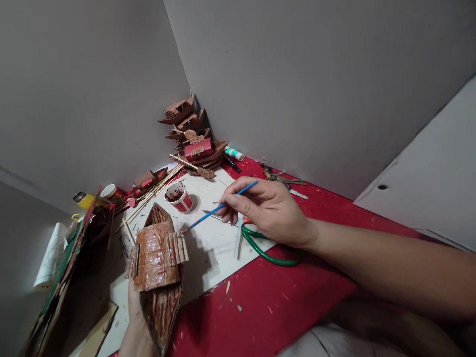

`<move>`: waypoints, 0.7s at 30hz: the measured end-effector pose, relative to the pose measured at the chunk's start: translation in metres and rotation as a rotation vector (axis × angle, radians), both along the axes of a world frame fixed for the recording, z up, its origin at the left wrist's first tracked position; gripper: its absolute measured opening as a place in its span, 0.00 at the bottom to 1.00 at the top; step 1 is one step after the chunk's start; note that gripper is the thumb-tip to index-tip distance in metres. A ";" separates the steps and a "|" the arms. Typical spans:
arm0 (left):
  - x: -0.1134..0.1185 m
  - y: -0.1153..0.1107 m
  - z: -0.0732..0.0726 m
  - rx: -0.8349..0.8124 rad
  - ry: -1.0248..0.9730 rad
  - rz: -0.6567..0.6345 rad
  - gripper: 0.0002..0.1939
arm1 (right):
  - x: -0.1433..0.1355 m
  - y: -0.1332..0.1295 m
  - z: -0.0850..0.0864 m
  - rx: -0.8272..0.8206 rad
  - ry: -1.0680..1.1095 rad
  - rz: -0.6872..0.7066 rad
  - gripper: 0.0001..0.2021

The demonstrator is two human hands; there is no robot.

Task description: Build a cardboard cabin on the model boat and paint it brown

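Note:
My left hand (137,312) holds up a model boat (154,258) from below; most of its fingers are hidden behind the hull. The boat is made of brown corrugated cardboard, and its curved roof shines wet. Between the thumb and fingers of my right hand (266,208) is a thin blue paintbrush (223,204). Its tip meets the small ribbed side flap (177,248) on the boat's right. Behind the boat stands a red and white paper cup (179,198) with brown paint smeared inside. Green-handled scissors (273,258) lie under my right hand.
Several finished model boats (197,134) are stacked in the corner against the walls. Thin wooden sticks (156,183), another cup (111,192) and a yellow bottle (87,200) lie at the left. Cardboard sheets (61,277) lean there too. White paper (219,267) covers part of the red table (260,307).

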State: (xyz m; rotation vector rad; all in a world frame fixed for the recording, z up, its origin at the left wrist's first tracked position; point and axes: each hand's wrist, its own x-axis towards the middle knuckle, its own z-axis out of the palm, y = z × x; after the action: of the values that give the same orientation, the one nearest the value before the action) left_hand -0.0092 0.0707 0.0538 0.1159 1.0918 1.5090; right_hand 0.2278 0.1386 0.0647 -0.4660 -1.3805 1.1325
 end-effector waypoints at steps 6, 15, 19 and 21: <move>0.000 0.000 -0.007 0.001 0.036 -0.003 0.20 | 0.001 -0.006 0.000 -0.015 -0.036 0.113 0.12; -0.019 0.000 -0.031 0.075 0.014 0.010 0.20 | 0.000 -0.004 0.000 -0.017 -0.027 0.056 0.13; -0.021 -0.001 -0.033 0.071 -0.027 0.001 0.20 | 0.000 -0.005 0.000 -0.041 -0.038 0.133 0.14; -0.022 0.000 -0.029 0.063 -0.066 -0.054 0.19 | 0.000 -0.003 0.001 -0.026 -0.020 0.089 0.14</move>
State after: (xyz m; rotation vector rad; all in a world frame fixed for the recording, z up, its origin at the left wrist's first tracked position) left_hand -0.0312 0.0703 0.0248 0.1371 0.9818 1.4893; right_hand 0.2282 0.1355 0.0653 -0.4392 -1.4173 1.2218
